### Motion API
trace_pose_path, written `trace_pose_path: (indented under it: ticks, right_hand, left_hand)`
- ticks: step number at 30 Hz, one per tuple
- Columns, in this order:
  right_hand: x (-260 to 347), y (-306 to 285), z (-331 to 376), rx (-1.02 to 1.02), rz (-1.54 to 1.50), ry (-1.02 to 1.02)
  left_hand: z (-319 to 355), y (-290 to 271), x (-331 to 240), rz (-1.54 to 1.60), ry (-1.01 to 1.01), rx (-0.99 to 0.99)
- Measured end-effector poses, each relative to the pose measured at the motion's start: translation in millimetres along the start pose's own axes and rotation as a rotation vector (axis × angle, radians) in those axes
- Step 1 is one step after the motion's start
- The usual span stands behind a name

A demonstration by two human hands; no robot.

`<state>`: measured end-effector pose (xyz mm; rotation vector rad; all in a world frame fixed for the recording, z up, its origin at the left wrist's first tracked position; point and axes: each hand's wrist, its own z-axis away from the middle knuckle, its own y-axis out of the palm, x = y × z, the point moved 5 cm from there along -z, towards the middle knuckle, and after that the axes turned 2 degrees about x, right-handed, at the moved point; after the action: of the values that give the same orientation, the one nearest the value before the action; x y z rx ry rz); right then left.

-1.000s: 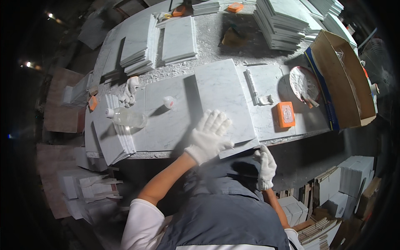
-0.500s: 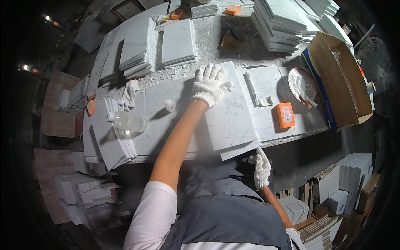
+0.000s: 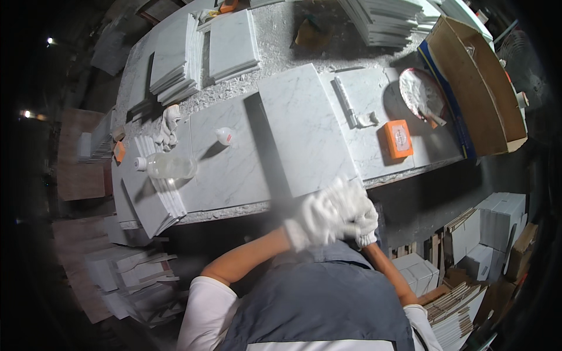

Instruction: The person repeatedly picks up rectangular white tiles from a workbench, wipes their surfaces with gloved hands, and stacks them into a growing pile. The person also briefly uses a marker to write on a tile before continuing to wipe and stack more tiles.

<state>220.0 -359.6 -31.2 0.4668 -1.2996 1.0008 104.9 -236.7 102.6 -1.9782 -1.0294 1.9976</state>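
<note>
A grey-veined white marble tile (image 3: 304, 126) lies on top of the tiles across the worktable, its near end at the table's front edge. At that end is my left hand (image 3: 325, 216), in a white knit glove and smeared by motion. My right hand (image 3: 365, 221), gloved alike, is close against it, partly covered by it. What the fingers of either hand hold, if anything, is hidden. An orange box (image 3: 398, 140) and a white tube-like stick (image 3: 344, 101) lie right of the tile. Left of it stands a small white squeeze bottle (image 3: 224, 136).
A clear bottle (image 3: 171, 167) lies on leaning tiles (image 3: 157, 202) at left. Tile stacks (image 3: 234, 47) stand farther back. A bowl of white paste (image 3: 418, 93) sits by an open cardboard box (image 3: 477, 96) at right. White cartons (image 3: 497, 222) are on the floor.
My left hand has left the tile's upper face and come back toward me, beside my right hand. The tile's near end no longer shows a second edge jutting out beneath it. The view has shifted slightly.
</note>
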Motion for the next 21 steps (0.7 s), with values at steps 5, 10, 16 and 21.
trace_pose_path:
  ticks: [5, 10, 16, 21]
  right_hand:
    - [-25.5, 7.5, 1.1, -0.192, -0.124, -0.003]
    - [-29.0, 2.1, 1.6, -0.165, -0.051, -0.084]
    - [-32.0, 4.2, 6.3, -0.211, -0.097, -0.037]
    - [-21.6, -4.0, 9.2, -0.146, -0.157, -0.076]
  left_hand:
    - [6.9, -32.9, 44.4, -0.879, -0.256, -0.087]
    - [38.2, 20.7, -7.5, -0.336, 0.034, 0.224]
    - [23.8, 23.7, -45.0, -0.055, 0.054, -0.019]
    - [24.3, 16.1, -30.5, -0.16, 0.036, -0.034]
